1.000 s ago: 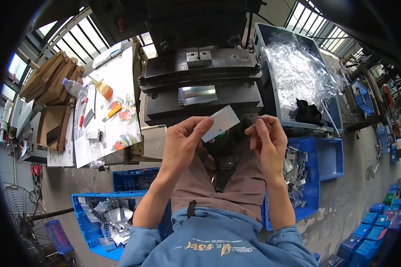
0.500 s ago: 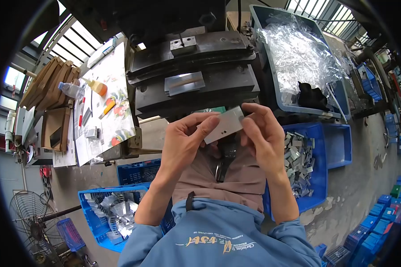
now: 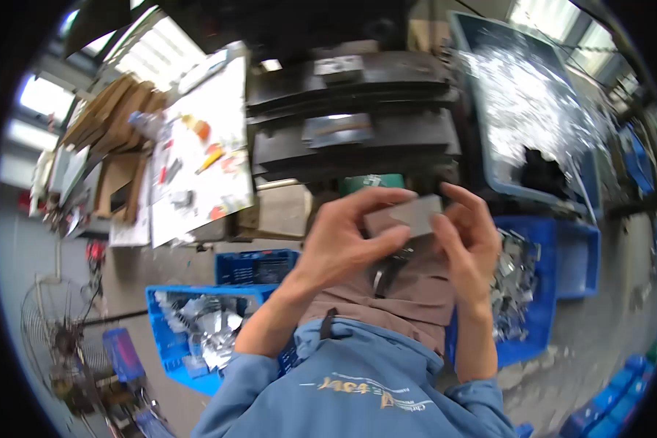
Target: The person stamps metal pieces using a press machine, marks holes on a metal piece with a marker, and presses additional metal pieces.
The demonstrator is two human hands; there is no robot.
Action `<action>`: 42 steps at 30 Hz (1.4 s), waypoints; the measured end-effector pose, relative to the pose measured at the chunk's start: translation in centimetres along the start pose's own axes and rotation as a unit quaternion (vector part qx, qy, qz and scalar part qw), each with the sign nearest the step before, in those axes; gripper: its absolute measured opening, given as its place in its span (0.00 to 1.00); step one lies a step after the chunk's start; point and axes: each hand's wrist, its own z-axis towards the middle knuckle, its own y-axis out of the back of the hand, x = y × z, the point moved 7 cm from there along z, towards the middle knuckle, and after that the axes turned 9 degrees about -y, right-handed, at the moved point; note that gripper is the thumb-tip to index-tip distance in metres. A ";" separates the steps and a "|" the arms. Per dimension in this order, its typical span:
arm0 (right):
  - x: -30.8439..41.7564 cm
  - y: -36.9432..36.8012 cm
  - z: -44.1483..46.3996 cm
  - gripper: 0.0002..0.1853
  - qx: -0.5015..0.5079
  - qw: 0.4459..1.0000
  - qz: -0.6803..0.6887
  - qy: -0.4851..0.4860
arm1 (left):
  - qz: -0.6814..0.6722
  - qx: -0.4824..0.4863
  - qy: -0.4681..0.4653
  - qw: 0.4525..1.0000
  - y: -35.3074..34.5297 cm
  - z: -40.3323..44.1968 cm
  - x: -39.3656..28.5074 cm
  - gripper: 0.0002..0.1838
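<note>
Holding a small metal plate (image 3: 422, 214) above your lap, you grip it in your left hand (image 3: 347, 237), the thumb across its near face and the fingers along its far edge. Your right hand (image 3: 474, 244) is at the plate's right end, thumb tip at the edge and fingers bent; blur leaves it impossible to tell whether that hand is clasping the metal or only meeting it. The plate is tilted, between your two hands and nearer to you than the dark machine bed (image 3: 350, 152).

On that bed, left of its middle, lie shiny metal sheets (image 3: 336, 131), and beyond them a small metal block (image 3: 338, 67) sits on a dark upper slab (image 3: 394, 73). A green object (image 3: 373, 182) shows just past your left fingers.

To your left, a table (image 3: 233, 87) carries a bottle with orange contents (image 3: 197, 127) and a yellow cutter (image 3: 210, 158), with a clear bottle (image 3: 147, 124) by its left edge. Below it, a blue crate (image 3: 163, 350) holds loose metal pieces (image 3: 215, 328). To your right, a blue bin (image 3: 542, 321) holds more small parts (image 3: 513, 285), while a larger grey-blue tub (image 3: 493, 164) holds crumpled clear plastic (image 3: 522, 102), a black item (image 3: 544, 174) lying toward its near edge.
</note>
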 end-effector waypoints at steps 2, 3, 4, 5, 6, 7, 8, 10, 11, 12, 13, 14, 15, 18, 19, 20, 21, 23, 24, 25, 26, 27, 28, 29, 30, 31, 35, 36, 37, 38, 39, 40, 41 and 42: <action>-0.6 0.1 -0.1 0.21 -0.013 1.000 0.005 -0.016 | -0.009 0.004 -0.002 1.000 -0.3 0.1 -0.2 0.24; -0.7 0.1 -0.1 0.21 -0.025 0.999 0.001 -0.020 | -0.019 0.020 0.042 0.999 -0.3 -0.1 -0.2 0.24; -1.0 0.0 -0.1 0.22 -0.022 0.999 0.018 -0.031 | -0.015 0.016 0.059 0.998 0.0 -0.3 -0.3 0.24; -1.0 0.0 -0.1 0.22 -0.024 0.999 0.016 -0.033 | -0.018 0.019 0.078 0.997 -0.2 -0.5 -0.1 0.25; -1.0 -0.3 -0.1 0.22 -0.019 0.999 0.029 -0.041 | -0.030 0.005 0.053 0.998 0.0 -0.6 0.1 0.25; -1.1 -0.4 -0.1 0.22 -0.018 0.998 0.039 -0.050 | -0.046 -0.006 0.030 0.998 0.2 -0.7 0.2 0.25; -1.1 -0.4 -0.1 0.22 -0.017 0.998 0.044 -0.051 | -0.051 -0.007 0.030 0.998 0.3 -0.9 0.1 0.25; -1.1 -0.4 -0.1 0.23 -0.003 0.998 0.042 -0.051 | -0.056 -0.026 0.033 0.998 0.7 -1.3 -0.1 0.25; -1.3 -0.5 -0.1 0.23 0.005 0.998 0.041 -0.037 | -0.047 -0.034 0.030 0.998 0.9 -1.5 -0.2 0.25; -1.3 -0.6 -0.2 0.24 0.009 0.997 0.056 -0.051 | -0.052 -0.027 0.032 0.998 1.0 -1.6 -0.2 0.25; -1.3 -0.6 -0.3 0.24 0.003 0.997 0.054 -0.052 | -0.042 -0.029 0.034 0.998 1.2 -1.7 -0.2 0.25; -1.3 -0.8 -0.3 0.25 0.008 0.997 0.059 -0.058 | -0.031 -0.033 0.035 0.998 1.4 -1.7 -0.2 0.25; -1.3 -0.9 -0.3 0.26 0.014 0.996 0.064 -0.063 | -0.034 -0.031 0.035 0.998 1.2 -1.7 -0.2 0.25; -1.3 -0.9 -0.2 0.26 0.033 0.994 0.065 -0.084 | -0.076 -0.085 0.022 0.993 1.6 -1.4 -0.1 0.29; -1.4 -1.1 -0.3 0.26 0.047 0.992 0.057 -0.101 | -0.076 -0.082 0.017 0.994 1.6 -1.2 0.1 0.29; -1.5 -1.1 -0.3 0.25 0.036 0.992 0.062 -0.102 | -0.058 -0.096 0.007 0.994 1.9 -1.1 0.4 0.28; -1.7 -1.2 -0.4 0.25 0.034 0.993 0.062 -0.097 | -0.041 -0.111 -0.002 0.993 2.2 -1.1 0.7 0.27; -1.9 -0.7 -0.4 0.23 -0.007 0.995 0.066 -0.073 | -0.038 -0.117 -0.001 0.992 1.8 -1.0 1.3 0.27; -1.9 -0.6 -0.4 0.22 -0.016 0.996 0.064 -0.064 | -0.034 -0.125 0.003 0.992 1.5 -1.0 1.6 0.28; -2.2 -0.5 -0.4 0.22 -0.016 0.996 0.064 -0.062 | -0.034 -0.124 0.001 0.992 1.1 -1.2 1.9 0.28; -2.4 -0.3 -0.5 0.23 -0.030 0.997 0.064 -0.044 | -0.045 -0.111 0.017 0.993 0.5 -1.3 2.5 0.28; -2.4 0.0 -0.6 0.23 -0.044 0.997 0.064 -0.026 | -0.056 -0.098 0.033 0.993 0.0 -1.5 3.0 0.28; -2.3 0.1 -0.7 0.22 -0.056 0.994 0.083 -0.033 | -0.049 -0.079 0.047 0.995 -0.3 -1.6 3.3 0.28; -2.7 0.0 -0.8 0.22 -0.057 0.994 0.082 -0.033 | -0.049 -0.078 0.048 0.995 -0.4 -1.6 3.2 0.28; -2.6 0.3 -0.9 0.22 -0.089 0.995 0.042 0.019 | -0.046 -0.066 0.064 0.995 -0.9 -1.6 3.0 0.28; -2.4 0.7 -1.2 0.21 -0.121 0.990 0.002 0.072 | -0.042 -0.054 0.080 0.994 -1.3 -1.5 2.8 0.28; -0.5 -0.4 -2.8 0.21 -0.111 0.927 -0.165 0.318 | -0.038 -0.025 0.001 0.999 -2.7 0.0 1.9 0.28; 0.0 -0.9 -3.0 0.21 -0.101 0.907 -0.193 0.359 | -0.051 -0.019 -0.001 0.999 -3.3 0.3 1.6 0.27; 0.1 -1.4 -3.1 0.21 -0.110 0.885 -0.216 0.398 | -0.050 -0.013 -0.005 0.999 -3.1 0.7 1.6 0.27; 0.0 -1.4 -2.9 0.21 -0.116 0.888 -0.212 0.392 | -0.032 0.004 0.022 0.999 -2.8 1.0 2.3 0.27; 0.0 -1.2 -2.8 0.22 -0.121 0.890 -0.208 0.386 | -0.015 0.020 0.049 0.998 -2.7 1.2 2.8 0.26; 0.2 -1.0 -2.9 0.22 -0.125 0.890 -0.208 0.387 | -0.029 0.025 0.030 0.999 -2.8 1.7 2.5 0.25; 0.2 -0.6 -3.0 0.21 -0.124 0.905 -0.192 0.360 | -0.028 0.027 0.031 0.999 -2.7 2.3 2.2 0.25; 0.0 -0.3 -3.1 0.21 -0.122 0.919 -0.176 0.331 | -0.038 0.037 0.036 0.998 -2.7 2.8 1.9 0.25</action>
